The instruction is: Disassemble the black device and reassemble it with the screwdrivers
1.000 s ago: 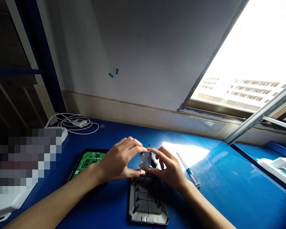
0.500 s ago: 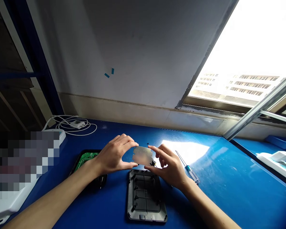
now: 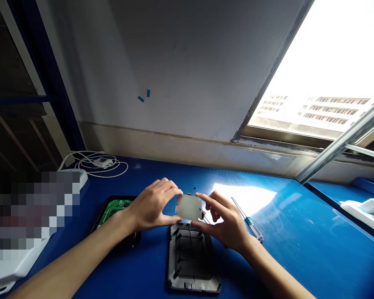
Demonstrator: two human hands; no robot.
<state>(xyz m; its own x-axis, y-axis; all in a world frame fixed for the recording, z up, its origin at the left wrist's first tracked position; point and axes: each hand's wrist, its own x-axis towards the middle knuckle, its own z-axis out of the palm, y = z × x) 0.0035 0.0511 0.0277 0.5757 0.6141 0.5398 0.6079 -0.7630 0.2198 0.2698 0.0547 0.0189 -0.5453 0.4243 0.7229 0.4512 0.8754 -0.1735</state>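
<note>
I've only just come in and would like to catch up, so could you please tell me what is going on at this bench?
A person's left hand and right hand hold a thin plate between them, with fingertips at its edges. A dark ribbed cover lies on the blue tabletop, nearer the person than the plate. A green circuit board lies to the left, partly hidden, and a screwdriver lies to the right of the right hand.

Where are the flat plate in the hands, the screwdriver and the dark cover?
Flat plate (image 3: 189,207), head view: middle of its face.
Screwdriver (image 3: 248,221), head view: blue end of its handle.
Dark cover (image 3: 192,256), head view: middle of its inside.
</note>
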